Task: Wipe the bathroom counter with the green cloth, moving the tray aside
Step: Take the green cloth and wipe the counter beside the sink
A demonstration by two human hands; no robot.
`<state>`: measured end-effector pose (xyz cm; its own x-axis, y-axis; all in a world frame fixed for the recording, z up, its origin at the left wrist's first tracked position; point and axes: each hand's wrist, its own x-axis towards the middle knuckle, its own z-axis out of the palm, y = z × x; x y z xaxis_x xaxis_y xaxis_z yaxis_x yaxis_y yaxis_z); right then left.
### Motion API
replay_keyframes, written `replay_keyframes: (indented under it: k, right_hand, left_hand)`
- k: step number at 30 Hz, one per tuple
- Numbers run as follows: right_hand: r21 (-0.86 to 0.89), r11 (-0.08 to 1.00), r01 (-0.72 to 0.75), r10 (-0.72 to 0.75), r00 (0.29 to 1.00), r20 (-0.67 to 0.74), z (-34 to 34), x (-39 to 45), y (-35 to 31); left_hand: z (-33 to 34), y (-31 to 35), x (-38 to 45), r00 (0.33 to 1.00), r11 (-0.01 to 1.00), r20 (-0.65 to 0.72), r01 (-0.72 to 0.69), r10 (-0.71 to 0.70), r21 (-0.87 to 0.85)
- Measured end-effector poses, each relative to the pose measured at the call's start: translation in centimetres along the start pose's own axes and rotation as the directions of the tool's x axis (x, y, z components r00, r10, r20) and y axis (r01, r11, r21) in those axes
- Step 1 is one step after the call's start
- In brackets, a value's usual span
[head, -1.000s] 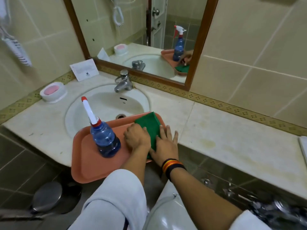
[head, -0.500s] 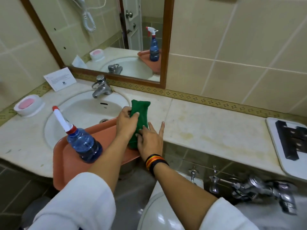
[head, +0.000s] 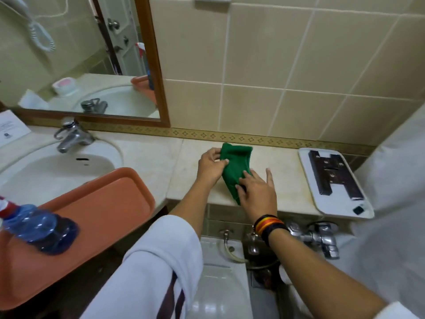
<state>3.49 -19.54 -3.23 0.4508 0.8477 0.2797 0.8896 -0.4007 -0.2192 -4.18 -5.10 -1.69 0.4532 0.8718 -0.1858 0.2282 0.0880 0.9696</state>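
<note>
The folded green cloth (head: pixel 235 166) lies on the beige counter (head: pixel 285 180) to the right of the sink. My left hand (head: pixel 210 168) pinches the cloth's left edge near its far end. My right hand (head: pixel 256 192) presses on the cloth's near end at the counter's front edge, fingers spread. The orange tray (head: pixel 103 208) sits at the lower left, overhanging the sink and the counter's edge, with a blue spray bottle (head: pixel 39 226) standing on it.
A chrome tap (head: pixel 71 137) stands behind the white sink (head: pixel 53 171). A white tray with dark blocks (head: pixel 333 180) lies on the counter at the right. The mirror (head: pixel 80 58) hangs above. A toilet (head: pixel 218 284) and chrome valve (head: pixel 317 238) are below the counter.
Both hands have carried the green cloth off the orange tray and rightward onto the counter beyond the sink. The tray and bottle stayed in place while the view swung right.
</note>
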Motion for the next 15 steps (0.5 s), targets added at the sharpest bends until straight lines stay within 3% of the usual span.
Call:
replay_keyframes:
  k: [3, 5, 8, 11, 13, 15]
  right_hand:
    - [0.066, 0.998, -0.014, -0.002, 0.970, 0.242, 3.0, -0.3, 2.2]
    - [0.139, 0.990, -0.034, 0.001, 0.973, 0.231, 4.9, 0.2, 2.4]
    - [0.209, 0.977, -0.030, -0.014, 0.979, 0.202, 8.2, 2.8, 1.0]
    - [0.139, 0.989, 0.050, -0.087, 0.957, 0.277, 11.1, 5.4, -0.2]
    - [0.104, 0.994, 0.020, -0.050, 0.955, 0.293, 12.2, 6.9, 0.3]
    - [0.063, 0.997, -0.054, 0.032, 0.952, 0.304, 12.2, 7.5, 1.9]
  left_hand:
    - [0.4, -3.7, -0.1, 0.994, 0.902, 0.019, -0.108, 0.110, 0.417]
    - [-0.3, -5.9, -0.2, 0.975, 0.792, 0.043, -0.203, 0.219, 0.576]
    - [-0.8, -8.7, 0.3, 0.942, 0.635, 0.110, -0.297, 0.317, 0.713]
    - [-1.5, -9.9, 0.8, 0.934, 0.538, 0.061, -0.255, 0.352, 0.804]
    - [-1.8, -9.9, 1.0, 0.909, 0.481, 0.021, -0.240, 0.417, 0.843]
    - [-1.3, -9.8, 1.1, 0.893, 0.416, 0.069, -0.274, 0.445, 0.867]
